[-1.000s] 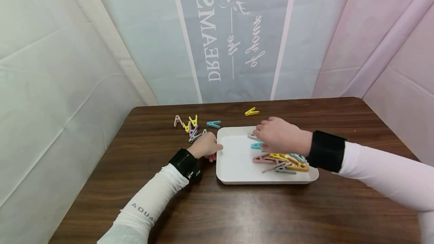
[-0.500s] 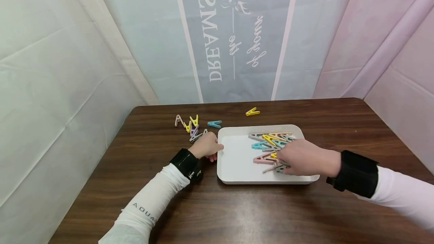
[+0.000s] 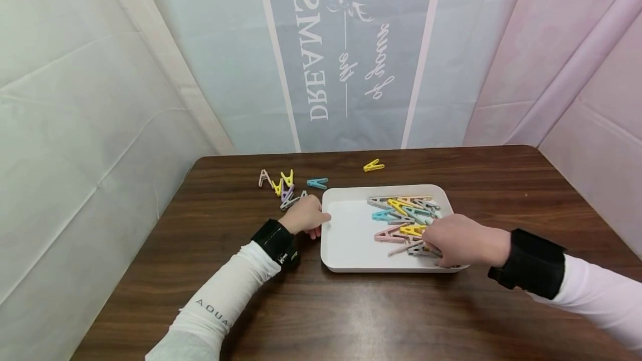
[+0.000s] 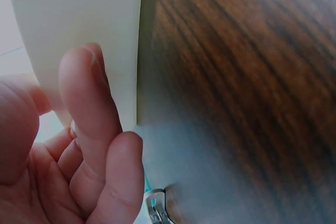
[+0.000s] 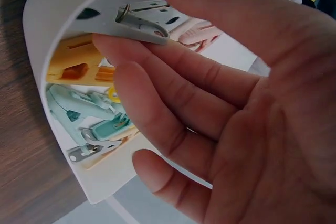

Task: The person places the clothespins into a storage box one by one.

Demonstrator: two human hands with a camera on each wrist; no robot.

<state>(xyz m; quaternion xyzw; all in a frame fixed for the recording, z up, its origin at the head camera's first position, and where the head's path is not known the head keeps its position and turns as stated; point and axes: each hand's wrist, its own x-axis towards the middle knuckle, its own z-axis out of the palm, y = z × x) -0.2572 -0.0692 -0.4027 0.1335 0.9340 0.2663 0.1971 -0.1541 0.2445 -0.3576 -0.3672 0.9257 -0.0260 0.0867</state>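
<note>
The white tray (image 3: pixel 346 261) lies on the table, with several clothespins heaped in its right half. My left hand (image 3: pixel 305 216) grips the tray's left rim, its thumb over the edge; in the left wrist view, curled fingers (image 4: pixel 86 98) lie against the outer wall. Over the tray's right end, my right hand (image 3: pixel 463 238) reaches in among the clothespins. The right wrist view has a grey clothespin (image 5: pixel 118 24) between its thumb and fingers. An orange clothespin (image 5: pixel 76 59) and a mint one (image 5: pixel 79 103) lie below it. In the head view that hand covers part of the heap.
Loose on the table left of the tray are yellow (image 3: pixel 287 177), purple (image 3: pixel 287 193), pink (image 3: pixel 264 178) and grey (image 3: pixel 292 200) clothespins. A blue clothespin (image 3: pixel 317 183) and another yellow one (image 3: pixel 373 165) lie behind the tray. Fabric walls (image 3: pixel 361 71) rise beyond the table.
My right hand has come from the tray's back toward its near right corner, uncovering the clothespins behind it. The left hand has stayed at the tray's left rim.
</note>
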